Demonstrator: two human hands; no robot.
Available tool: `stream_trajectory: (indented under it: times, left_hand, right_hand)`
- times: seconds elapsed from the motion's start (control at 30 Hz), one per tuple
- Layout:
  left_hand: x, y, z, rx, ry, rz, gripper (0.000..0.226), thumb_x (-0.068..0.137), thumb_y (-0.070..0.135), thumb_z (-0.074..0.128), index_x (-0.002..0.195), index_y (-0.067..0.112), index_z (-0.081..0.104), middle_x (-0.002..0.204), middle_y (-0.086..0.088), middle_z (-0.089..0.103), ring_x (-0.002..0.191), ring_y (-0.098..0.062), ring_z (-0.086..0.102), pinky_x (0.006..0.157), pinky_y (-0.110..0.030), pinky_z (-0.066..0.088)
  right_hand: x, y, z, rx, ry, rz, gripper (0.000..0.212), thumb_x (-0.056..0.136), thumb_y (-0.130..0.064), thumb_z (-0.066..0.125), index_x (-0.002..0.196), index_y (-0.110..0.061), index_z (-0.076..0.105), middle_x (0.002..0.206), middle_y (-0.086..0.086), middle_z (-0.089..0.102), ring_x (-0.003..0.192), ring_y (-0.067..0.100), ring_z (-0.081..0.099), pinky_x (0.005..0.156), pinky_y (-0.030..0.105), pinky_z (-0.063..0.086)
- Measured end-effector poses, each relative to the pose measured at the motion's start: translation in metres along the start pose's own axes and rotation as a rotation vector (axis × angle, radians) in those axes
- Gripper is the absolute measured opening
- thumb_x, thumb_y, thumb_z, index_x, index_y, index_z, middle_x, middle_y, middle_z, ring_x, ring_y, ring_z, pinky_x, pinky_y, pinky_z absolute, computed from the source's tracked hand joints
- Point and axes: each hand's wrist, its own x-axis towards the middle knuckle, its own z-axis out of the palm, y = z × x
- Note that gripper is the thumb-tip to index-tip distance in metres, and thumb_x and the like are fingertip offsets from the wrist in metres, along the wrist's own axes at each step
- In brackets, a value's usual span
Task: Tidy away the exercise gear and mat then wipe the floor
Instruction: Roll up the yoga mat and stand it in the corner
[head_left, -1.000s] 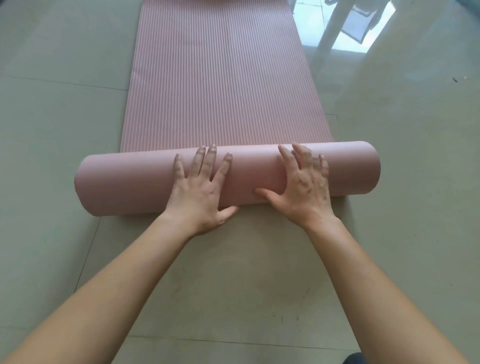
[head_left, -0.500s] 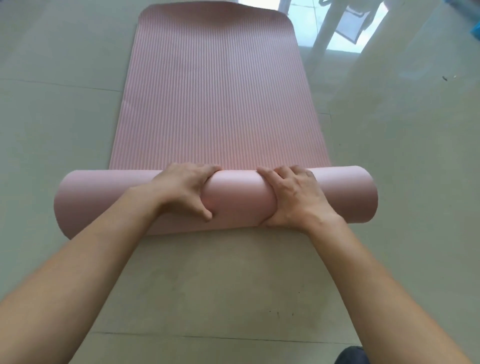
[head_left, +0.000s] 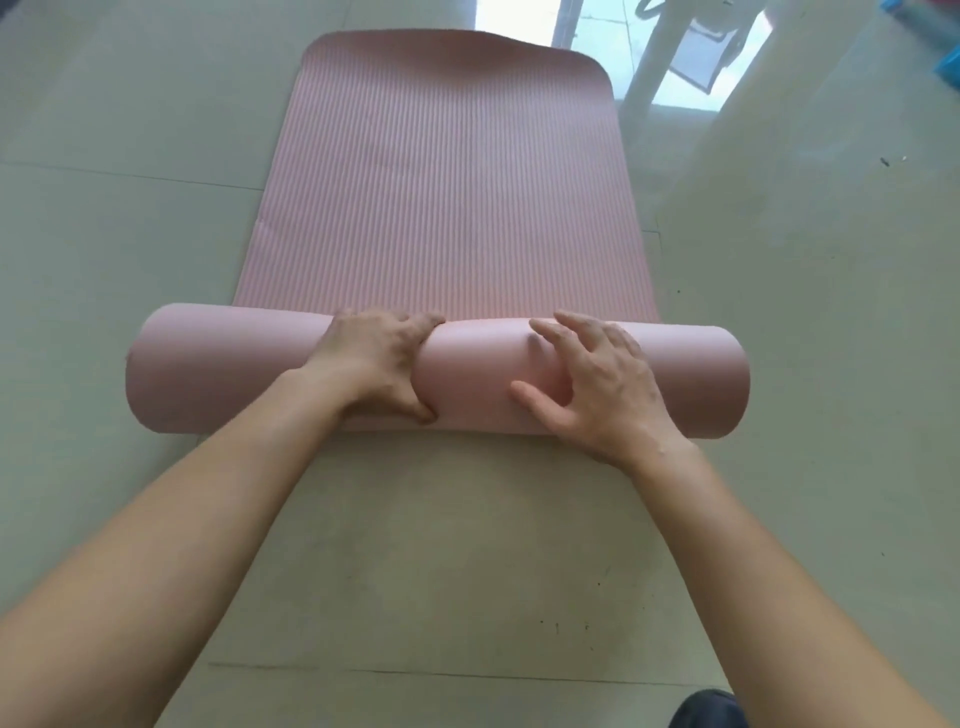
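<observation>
A pink ribbed exercise mat (head_left: 447, 182) lies on the tiled floor, its near end rolled into a thick roll (head_left: 218, 364) lying crosswise in front of me. My left hand (head_left: 374, 358) wraps over the roll left of its middle, fingers curled over the top and thumb underneath at the front. My right hand (head_left: 597, 379) sits on the roll to the right of the middle, fingers spread and partly lifted, palm against the front face. The flat part stretches away to its rounded far end.
Pale green floor tiles (head_left: 467, 571) surround the mat. White furniture legs (head_left: 649, 57) and a bright window reflection stand beyond the mat's far right corner. A blue object (head_left: 948, 67) shows at the right edge. A dark shape (head_left: 706, 709) is at the bottom right.
The roll has advanced along the mat and grown thicker. My hands went from flat, to curled over the roll; now the right hand's fingers have lifted and spread while the left stays curled.
</observation>
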Motion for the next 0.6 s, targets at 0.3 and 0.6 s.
stream_trajectory:
  times: [0.3, 0.6]
  left_hand:
    - [-0.04, 0.004, 0.003, -0.345, -0.318, 0.068, 0.097, 0.053, 0.07, 0.075, 0.138, 0.037, 0.043, 0.137, 0.011, 0.051, 0.125, -0.012, 0.048, 0.104, -0.033, 0.042]
    - [-0.044, 0.022, 0.028, 0.156, 0.104, -0.139, 0.122, 0.069, 0.088, 0.043, 0.155, 0.019, -0.011, 0.162, -0.018, -0.008, 0.149, -0.039, -0.004, 0.115, -0.062, 0.003]
  right_hand:
    - [0.0, -0.002, -0.021, -0.13, -0.547, -0.097, 0.137, 0.042, -0.078, 0.082, 0.156, -0.035, 0.02, 0.147, -0.004, 0.047, 0.132, 0.021, 0.047, 0.113, 0.041, 0.032]
    - [0.041, -0.001, -0.02, 0.039, 0.073, 0.105, 0.05, 0.097, -0.034, 0.054, 0.144, -0.02, 0.048, 0.142, 0.01, 0.053, 0.13, 0.035, 0.048, 0.106, 0.045, 0.037]
